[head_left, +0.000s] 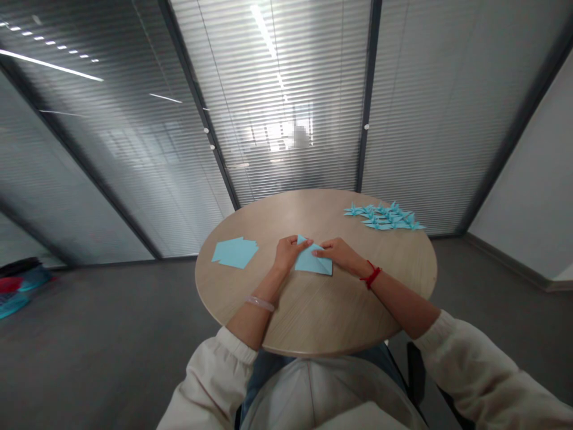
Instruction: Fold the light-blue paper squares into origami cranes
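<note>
A light blue sheet of paper (312, 261), partly folded into a triangle shape, lies on the round wooden table (313, 310) in front of me. My left hand (289, 251) pinches its upper left corner, fingers closed on the paper. My right hand (339, 252) presses on the paper's right side, fingertips closed against a fold. A pale bracelet is on my left wrist, a red cord on my right.
A small stack of flat blue paper squares (235, 251) lies at the table's left. Several folded blue paper cranes (384, 217) sit in a cluster at the far right. Glass walls with blinds stand behind the table. Grey carpet surrounds it.
</note>
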A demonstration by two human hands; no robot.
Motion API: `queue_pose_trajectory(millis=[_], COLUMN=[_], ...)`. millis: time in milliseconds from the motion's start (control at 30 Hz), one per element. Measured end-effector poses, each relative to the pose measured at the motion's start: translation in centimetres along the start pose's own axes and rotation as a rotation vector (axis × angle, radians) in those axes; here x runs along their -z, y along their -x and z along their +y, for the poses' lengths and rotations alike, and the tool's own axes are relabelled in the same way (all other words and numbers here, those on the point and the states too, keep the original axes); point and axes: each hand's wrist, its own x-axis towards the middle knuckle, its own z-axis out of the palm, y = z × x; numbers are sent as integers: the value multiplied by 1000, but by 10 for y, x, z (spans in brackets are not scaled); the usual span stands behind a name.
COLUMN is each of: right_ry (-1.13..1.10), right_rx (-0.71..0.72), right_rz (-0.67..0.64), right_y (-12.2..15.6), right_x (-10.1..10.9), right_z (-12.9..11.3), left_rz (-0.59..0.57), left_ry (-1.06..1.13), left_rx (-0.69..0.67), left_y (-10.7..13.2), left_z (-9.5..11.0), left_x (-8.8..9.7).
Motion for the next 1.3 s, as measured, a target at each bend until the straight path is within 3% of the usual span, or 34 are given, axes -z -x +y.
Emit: queue_pose_trajectory(millis=[233,633,1033,1300], right_ry=[7,24,31,34], right_rx=[4,97,109,114], right_rz=[-26,-30,-7,22], right_y=[-1,-2,-6,-6], right_x=[0,-1,0,4], right_z=[2,4,4,3], left_rz=[41,-56,18,129], left_ry=[-68,-98,10,119], left_rx=[-34,-59,16,40], left_y=[-1,0,4,4], left_z=[0,0,9,13], left_x=[2,1,2,6])
